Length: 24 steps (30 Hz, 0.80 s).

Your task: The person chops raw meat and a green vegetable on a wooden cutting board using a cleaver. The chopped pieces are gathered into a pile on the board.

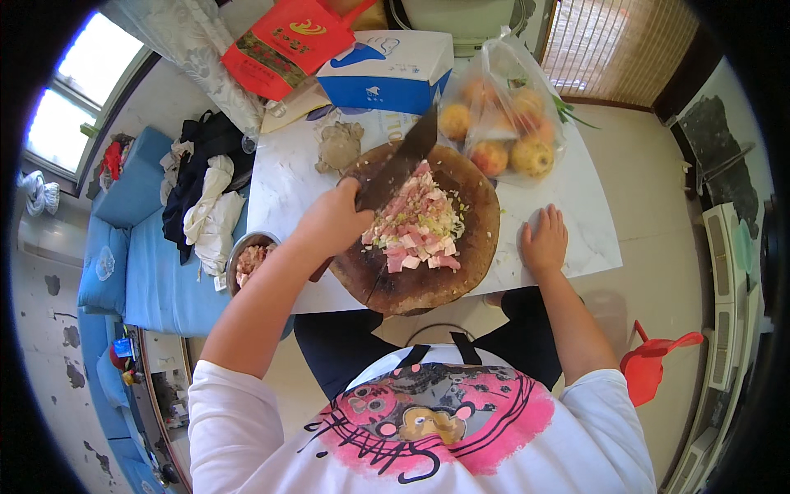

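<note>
My left hand (pixel 336 217) grips a cleaver (pixel 404 154), whose dark, wide blade slants up and right over the upper left of a round wooden chopping block (pixel 475 259). Diced pink and white meat (pixel 423 244) lies heaped on the block, mixed with finer mince and pale green chopped bits. Under my left wrist a brown end shows, perhaps the cleaver's handle. Palm down on the white marbled table (pixel 580 247), right of the block, rests my right hand (pixel 546 241), holding nothing. Left of the block, a metal bowl (pixel 233 265) of minced meat is partly hidden by my left forearm.
Behind the block are a knobbly beige lump (pixel 339 145), a blue and white box (pixel 379 89) and a red bag (pixel 290 46). A clear plastic bag of round yellow-red fruit (pixel 509 123) stands at the back right. A blue sofa (pixel 163 265) with clothes adjoins the left.
</note>
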{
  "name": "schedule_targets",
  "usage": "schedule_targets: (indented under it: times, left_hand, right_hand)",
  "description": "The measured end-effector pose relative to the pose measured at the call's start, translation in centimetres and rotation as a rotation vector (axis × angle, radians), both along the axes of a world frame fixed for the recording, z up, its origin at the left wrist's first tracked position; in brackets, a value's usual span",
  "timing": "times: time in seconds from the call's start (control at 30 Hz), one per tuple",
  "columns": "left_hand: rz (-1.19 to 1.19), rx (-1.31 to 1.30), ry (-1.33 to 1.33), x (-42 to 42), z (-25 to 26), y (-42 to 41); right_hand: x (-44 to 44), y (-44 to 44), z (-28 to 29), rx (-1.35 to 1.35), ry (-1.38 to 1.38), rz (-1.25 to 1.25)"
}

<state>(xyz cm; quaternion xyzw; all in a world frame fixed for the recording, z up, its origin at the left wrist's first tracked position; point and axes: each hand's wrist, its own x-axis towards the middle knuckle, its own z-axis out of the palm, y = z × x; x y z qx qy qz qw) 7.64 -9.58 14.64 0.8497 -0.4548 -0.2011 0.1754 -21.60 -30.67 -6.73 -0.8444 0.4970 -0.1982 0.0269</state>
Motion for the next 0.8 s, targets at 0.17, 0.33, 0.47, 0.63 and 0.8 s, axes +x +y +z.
schedule_targets:
  times: [0.17, 0.33, 0.47, 0.63, 0.8]
  left_hand:
    - [-0.072, -0.115, -0.245, -0.7, -2.9, 2.1]
    - [0.022, 0.034, 0.045, -0.7, 1.5, 0.9]
    - [-0.008, 0.077, -0.150, -0.4, -2.3, 2.9]
    - [0.098, 0.105, 0.092, -0.8, 2.0, 2.1]
    - [0.088, 0.121, 0.111, -0.4, -0.8, 2.9]
  right_hand:
    - [0.6, 0.4, 0.2, -0.011, -0.022, 0.043]
    - [-0.1, 0.2, -0.1, -0.013, -0.015, 0.016]
    - [0.5, 0.5, 0.1, 0.013, 0.000, 0.030]
    - [0.2, 0.0, -0.2, -0.019, -0.012, 0.021]
    - [0.6, 0.2, 0.8, 0.032, 0.004, 0.031]
